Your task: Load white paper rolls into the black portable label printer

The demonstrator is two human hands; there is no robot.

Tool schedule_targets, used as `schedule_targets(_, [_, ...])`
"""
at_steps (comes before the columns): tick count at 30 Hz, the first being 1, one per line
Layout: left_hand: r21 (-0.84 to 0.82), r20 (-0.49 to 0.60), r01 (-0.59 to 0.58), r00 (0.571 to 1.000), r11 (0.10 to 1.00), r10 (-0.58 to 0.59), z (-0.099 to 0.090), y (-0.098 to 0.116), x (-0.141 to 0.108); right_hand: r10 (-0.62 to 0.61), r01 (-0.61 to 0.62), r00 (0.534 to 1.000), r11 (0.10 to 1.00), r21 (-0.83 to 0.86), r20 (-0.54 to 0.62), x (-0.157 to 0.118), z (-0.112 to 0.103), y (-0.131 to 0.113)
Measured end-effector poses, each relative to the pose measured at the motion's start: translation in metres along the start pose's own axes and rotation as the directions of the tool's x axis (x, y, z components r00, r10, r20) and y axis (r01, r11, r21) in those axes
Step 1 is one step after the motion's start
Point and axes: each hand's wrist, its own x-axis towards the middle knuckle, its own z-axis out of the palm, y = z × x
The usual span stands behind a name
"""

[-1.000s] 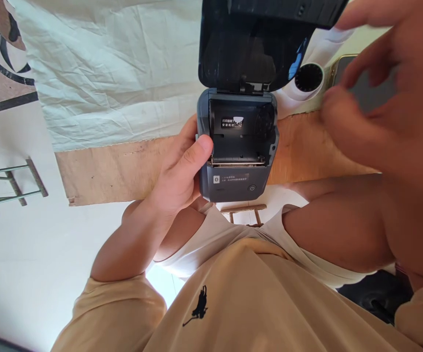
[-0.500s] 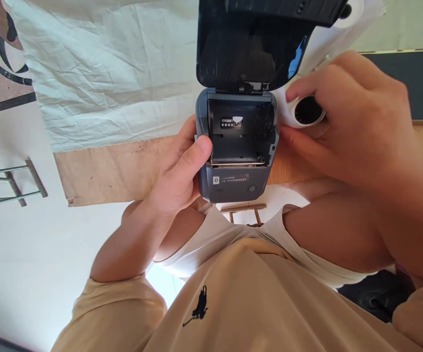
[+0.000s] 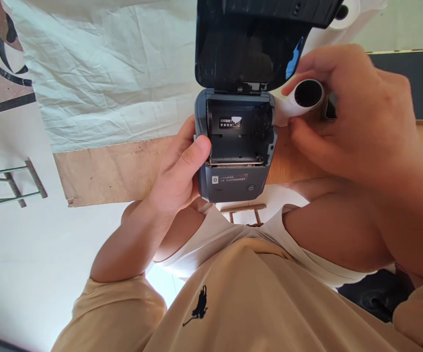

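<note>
A dark grey label printer [image 3: 236,183] faces me with its black lid [image 3: 248,54] swung up. Its paper bay shows no roll inside, only a small printed sticker on the back wall. My left hand [image 3: 184,168] is closed round the printer's left side, thumb on the front edge. Just right of the printer, my right hand [image 3: 361,115] has its thumb and fingers curled round a small white paper roll [image 3: 288,108]. The roll's dark hollow core points toward me, and its far end is hidden behind the printer.
Another white roll [image 3: 354,24] lies behind the lid at the back right. A dark flat panel [image 3: 405,83] is on the right. A pale cloth [image 3: 112,73] covers the wooden table [image 3: 112,168], whose edge is bare. A stool [image 3: 13,183] stands at the left.
My right hand has shifted slightly, and the paper roll has moved a little away from me, its core now turned more fully into view. The printer and my left hand have hardly moved.
</note>
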Motion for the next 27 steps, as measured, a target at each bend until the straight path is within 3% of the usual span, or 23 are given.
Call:
schedule_targets(4, [0.034, -0.035, 0.039, 0.999, 0.999, -0.038, 0.0023, 0.0023, -0.0009, 0.012, -0.011, 1.0, 0.996, -0.093, 0.016, 0.0007, -0.0008, 0.0023])
schedule_targets(7, [0.039, -0.04, 0.031, 0.999, 0.999, -0.029, 0.0025, 0.0021, -0.0018, 0.036, -0.038, 0.999, 0.998, -0.047, -0.024, 0.0006, -0.0003, 0.004])
schedule_targets(11, [0.02, 0.006, 0.032, 0.999, 0.999, -0.032, 0.0002, 0.0025, -0.002, -0.022, 0.023, 1.0, 0.998, -0.052, 0.02, 0.0012, 0.0016, 0.006])
schedule_targets(16, [0.015, -0.033, 0.031, 0.999, 0.999, -0.03, 0.0018, 0.0039, -0.0011, 0.004, -0.005, 0.999, 0.999, -0.036, -0.04, -0.0001, 0.0008, 0.0062])
schedule_targets(27, [0.043, -0.046, 0.034, 0.998, 0.999, -0.032, 0.0041, 0.0033, -0.0002, -0.025, 0.026, 1.0, 0.999, -0.037, 0.011, 0.0002, 0.0018, 0.0079])
